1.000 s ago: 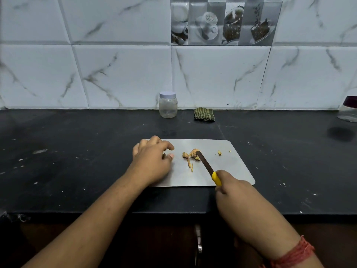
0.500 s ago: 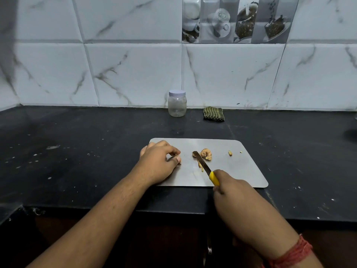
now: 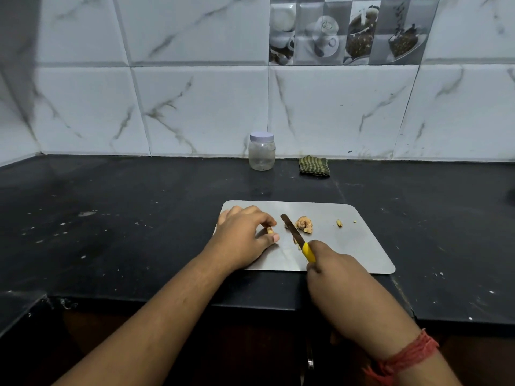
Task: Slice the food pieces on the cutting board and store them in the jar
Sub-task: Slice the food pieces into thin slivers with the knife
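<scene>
On the dark counter [image 3: 139,218] lies a grey cutting board [image 3: 356,246], its near edge close to the counter's front. The left hand [image 3: 242,238] rests on the board's left part, fingers curled, thumb and forefinger pinching a small pale food piece [image 3: 269,230] against the board. The right hand [image 3: 337,271] has its grip closed around the yellow handle of a knife [image 3: 295,235], whose blade points away and to the left, its tip lying between the left hand's fingertips and a larger lump of food [image 3: 304,225]. That lump sits near the board's middle, just right of the blade. A few thin slivers [image 3: 296,240] lie beside the blade close to the handle, and two small bits [image 3: 339,223] lie apart toward the board's right side.

Beyond the board, against the tiled wall [image 3: 195,107], stands a clear jar [image 3: 262,151] with a pale lid on; it looks empty. Just to its right lies a folded green striped cloth [image 3: 314,166]. Nothing stands between the board and the jar. Pale specks dot the counter on both sides. A red thread band [image 3: 409,355] circles the right wrist.
</scene>
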